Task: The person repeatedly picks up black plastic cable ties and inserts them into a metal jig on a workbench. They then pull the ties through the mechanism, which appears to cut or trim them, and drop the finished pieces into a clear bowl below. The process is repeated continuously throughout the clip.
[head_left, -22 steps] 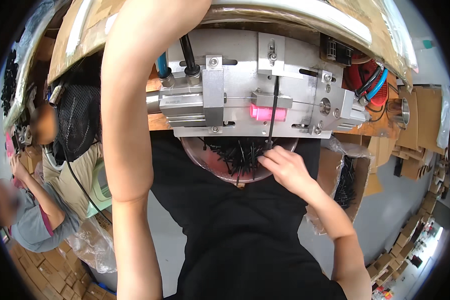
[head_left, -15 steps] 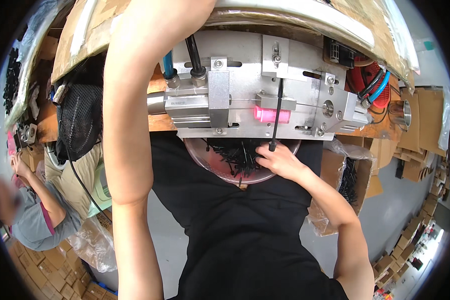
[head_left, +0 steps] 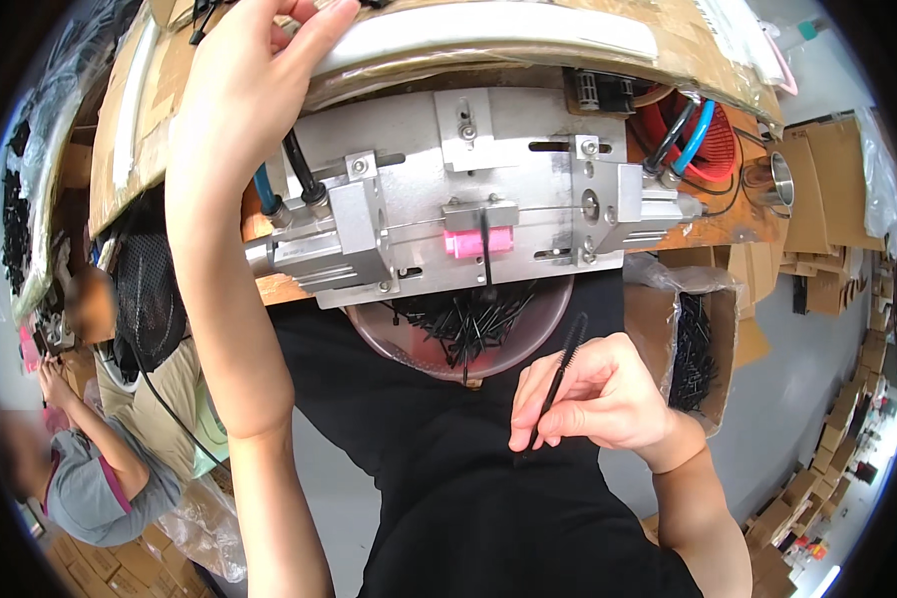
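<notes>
Our right grip (head_left: 610, 401) pinches a slim black brush (head_left: 563, 369), which could slip if held too loosely; whether our left grip (head_left: 254, 68) holds anything, we cannot tell.

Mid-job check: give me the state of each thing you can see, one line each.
Right hand: pinched on the black brush
Black brush: held slanted, bristled end upward in the picture
Left hand: at the picture's top edge, grip unclear
Pink block: crossed by a black rod
Bowl: open, holding black pieces
Cardboard box: open, holding black pieces
Metal cup: open-topped
</notes>
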### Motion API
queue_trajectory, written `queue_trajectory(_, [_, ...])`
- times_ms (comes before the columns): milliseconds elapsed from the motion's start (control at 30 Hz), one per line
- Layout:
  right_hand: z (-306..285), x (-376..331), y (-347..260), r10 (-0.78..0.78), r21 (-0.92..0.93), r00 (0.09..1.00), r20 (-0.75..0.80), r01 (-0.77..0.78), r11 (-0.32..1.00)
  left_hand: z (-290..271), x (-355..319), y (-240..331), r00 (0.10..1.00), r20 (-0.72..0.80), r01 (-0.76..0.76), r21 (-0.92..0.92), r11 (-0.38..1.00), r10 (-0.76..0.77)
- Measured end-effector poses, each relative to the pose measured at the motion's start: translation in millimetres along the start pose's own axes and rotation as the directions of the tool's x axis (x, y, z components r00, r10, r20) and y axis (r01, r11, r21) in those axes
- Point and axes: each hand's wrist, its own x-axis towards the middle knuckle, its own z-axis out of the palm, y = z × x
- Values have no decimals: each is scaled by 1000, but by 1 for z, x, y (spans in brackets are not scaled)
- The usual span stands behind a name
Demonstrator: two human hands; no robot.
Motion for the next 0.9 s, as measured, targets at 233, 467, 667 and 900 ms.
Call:
queue_trajectory(233, [-45,-24,-78,-914,-747,299,-273,532,397,-13,19,-35,989,141,-29,-52,998,36])
queue_trajectory(467, [-135,-36,-111,-784,-891,620,22,-343,-297,-13,29,-28,977,194,-75,-60,995,85])
queue_trajectory(667, [-190,0,-104,-745,-683,661,-89,-585,-438,-21,31,-20,957,259,-137,10,990,130])
queue_trajectory(900, [-45,51,-149,-658,-915,647,386,175,-365,-43,15,-28,933,283,-215,-57,975,222])
